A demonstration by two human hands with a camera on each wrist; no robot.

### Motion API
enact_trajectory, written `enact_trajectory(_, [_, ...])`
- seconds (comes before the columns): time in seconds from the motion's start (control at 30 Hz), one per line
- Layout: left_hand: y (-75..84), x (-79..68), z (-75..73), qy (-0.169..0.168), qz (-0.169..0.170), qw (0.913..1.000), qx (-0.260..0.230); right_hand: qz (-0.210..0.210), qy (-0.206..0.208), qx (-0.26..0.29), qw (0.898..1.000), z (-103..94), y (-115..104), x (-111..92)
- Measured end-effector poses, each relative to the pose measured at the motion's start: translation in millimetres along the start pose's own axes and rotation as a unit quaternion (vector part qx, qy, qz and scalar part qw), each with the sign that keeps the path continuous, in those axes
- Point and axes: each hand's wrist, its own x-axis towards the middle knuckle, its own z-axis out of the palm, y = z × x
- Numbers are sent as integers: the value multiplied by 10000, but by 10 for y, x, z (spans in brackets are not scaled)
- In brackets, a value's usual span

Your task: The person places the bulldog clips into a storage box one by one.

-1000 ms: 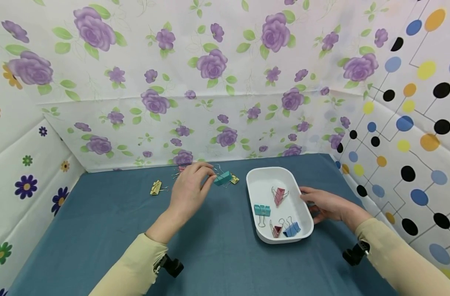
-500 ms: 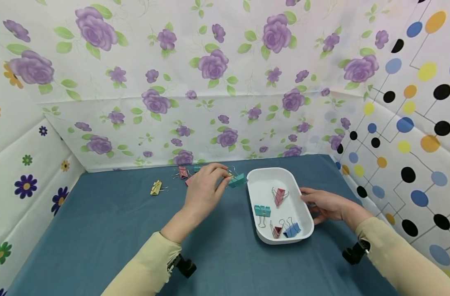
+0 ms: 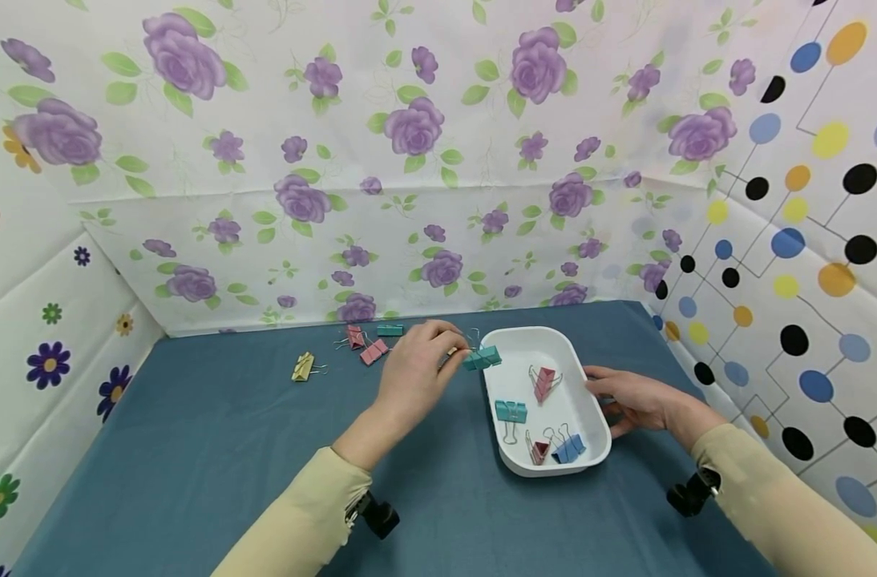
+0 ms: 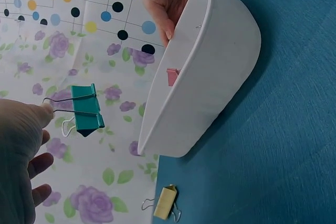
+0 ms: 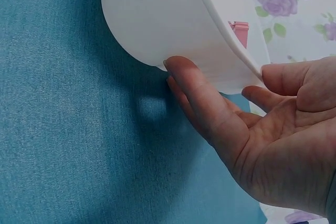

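Note:
In the head view my left hand (image 3: 418, 370) pinches a teal binder clip (image 3: 484, 358) by a wire handle, its body over the left rim of a white tray (image 3: 532, 349). The left wrist view has this teal clip (image 4: 84, 109) hanging from thumb and finger. My right hand (image 3: 636, 398) holds the tray's right side; the right wrist view shows fingers at rim and outer wall. Inside the tray lie a pink clip (image 3: 545, 384), a teal clip (image 3: 511, 411), a dark red clip (image 3: 539, 452) and a blue clip (image 3: 569, 448).
On the blue cloth (image 3: 215, 449), left of the tray, are a gold clip (image 3: 304, 367), a pink clip (image 3: 355, 336), another pink clip (image 3: 374, 351) and a teal clip (image 3: 390, 329). Another yellow clip (image 4: 166, 203) shows in the left wrist view. Patterned sheets stand behind and at the sides.
My left hand has carried the teal clip rightward from the loose clips to the tray's left rim, uncovering pink and teal clips behind it. The right hand and tray stay put.

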Motion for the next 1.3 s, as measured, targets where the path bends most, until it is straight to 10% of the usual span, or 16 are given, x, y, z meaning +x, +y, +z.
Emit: enact_trajectory(1.3, [95,73,431,-601,-290,9975,232,23,-24,-3,10000,9,-12,-5])
